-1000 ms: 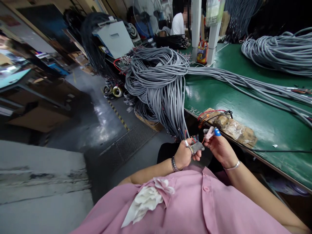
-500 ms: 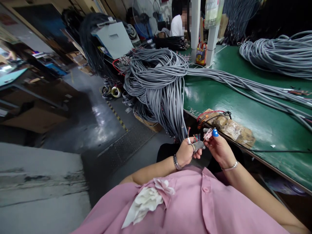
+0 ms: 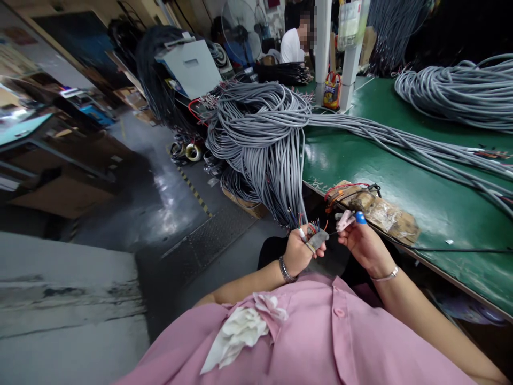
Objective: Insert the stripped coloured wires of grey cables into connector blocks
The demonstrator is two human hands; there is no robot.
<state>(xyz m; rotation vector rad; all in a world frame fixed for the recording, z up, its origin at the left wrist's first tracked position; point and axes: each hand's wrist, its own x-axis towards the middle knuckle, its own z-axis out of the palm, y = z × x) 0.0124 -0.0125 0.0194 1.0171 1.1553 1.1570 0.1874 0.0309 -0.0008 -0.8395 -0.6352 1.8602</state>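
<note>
The 1 camera sits on the head and looks forward and down, over the shirt point(image 3: 304, 331), which is closest and fills the bottom. The 2 hands, left hand point(image 3: 298, 255) and right hand point(image 3: 366, 248), come next, just right of centre. Past them lie the cables point(image 3: 260, 123) and the bench point(image 3: 401, 182), with the floor point(image 3: 160, 176) at left. Far off, top left looks smeared, perhaps a table point(image 3: 24, 130).

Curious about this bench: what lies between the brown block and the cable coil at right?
Long grey cables cross the green tabletop between the brown block and the cable coil, in the head view.
</note>
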